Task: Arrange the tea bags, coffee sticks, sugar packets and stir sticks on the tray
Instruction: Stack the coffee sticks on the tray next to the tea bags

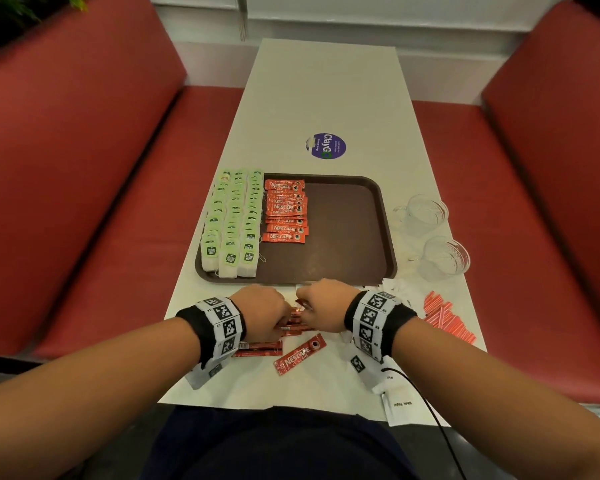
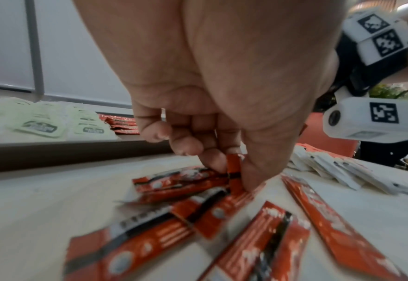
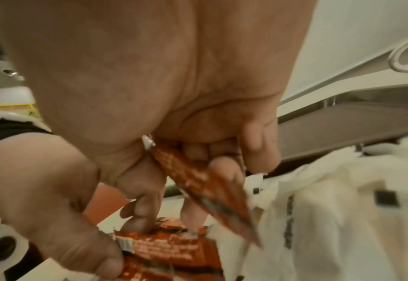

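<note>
From my head camera I see only the backs of my left hand (image 1: 261, 311) and right hand (image 1: 326, 308), close together over the loose coffee sticks (image 1: 300, 355) on the counter (image 1: 326, 91), just before the brown tray (image 1: 347, 233). On the tray lie three rows of tea bags (image 1: 234, 220) and beside them a column of coffee sticks. The sugar packets (image 1: 400, 407) and stir sticks (image 1: 444, 315) lie on the counter to my right, near two glass cups (image 1: 430, 233). My left wrist camera shows what the head view hides: thumb and fingertips (image 2: 212, 161) pinching one upright stick (image 2: 234, 173). My right wrist camera shows my fingers curled round another stick (image 3: 205, 182).
</note>
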